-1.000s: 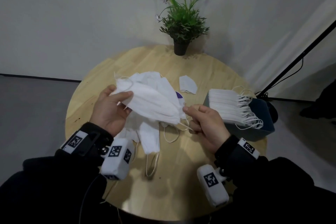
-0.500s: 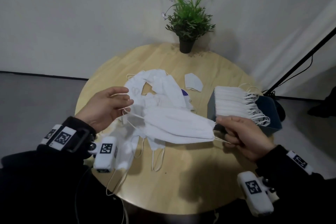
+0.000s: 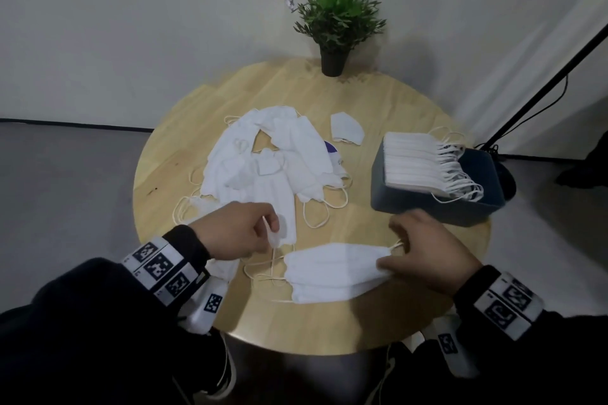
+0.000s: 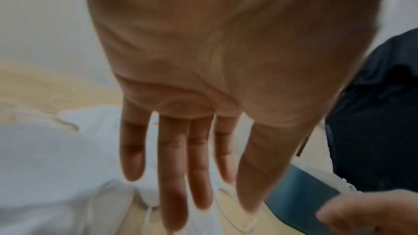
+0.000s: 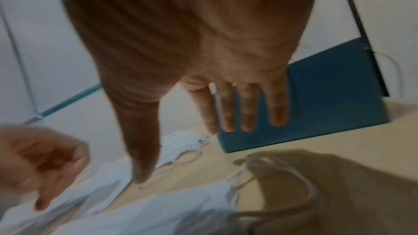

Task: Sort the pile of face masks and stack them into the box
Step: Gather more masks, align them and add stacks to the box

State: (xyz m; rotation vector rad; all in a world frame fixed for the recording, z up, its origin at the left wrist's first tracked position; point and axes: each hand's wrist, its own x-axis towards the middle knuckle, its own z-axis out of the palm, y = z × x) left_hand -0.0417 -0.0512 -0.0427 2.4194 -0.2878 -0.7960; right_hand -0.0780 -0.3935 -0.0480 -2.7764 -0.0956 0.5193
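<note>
One white face mask (image 3: 332, 273) lies flat on the near part of the round wooden table (image 3: 329, 325). My right hand (image 3: 424, 253) hovers over the mask's right end. Its fingers (image 5: 226, 110) are straight, the thumb touches the mask's edge, and an ear-loop strand runs between two fingers. My left hand (image 3: 243, 230) is just left of the mask, fingers (image 4: 192, 167) straight, with a loop lying beside them. The loose pile of masks (image 3: 273, 161) sits mid-table. The blue box (image 3: 427, 207) at the right holds a neat stack of masks (image 3: 414, 161).
A small folded mask (image 3: 347, 128) lies apart behind the pile. Something purple (image 3: 330, 149) peeks from under the pile. A potted plant (image 3: 334, 23) stands at the table's far edge. A black stand with a cable (image 3: 543, 92) leans at the right.
The mask, stretched in the air between both hands, has come down flat onto the near table. My left hand let go of its loop. Both hands dropped toward me.
</note>
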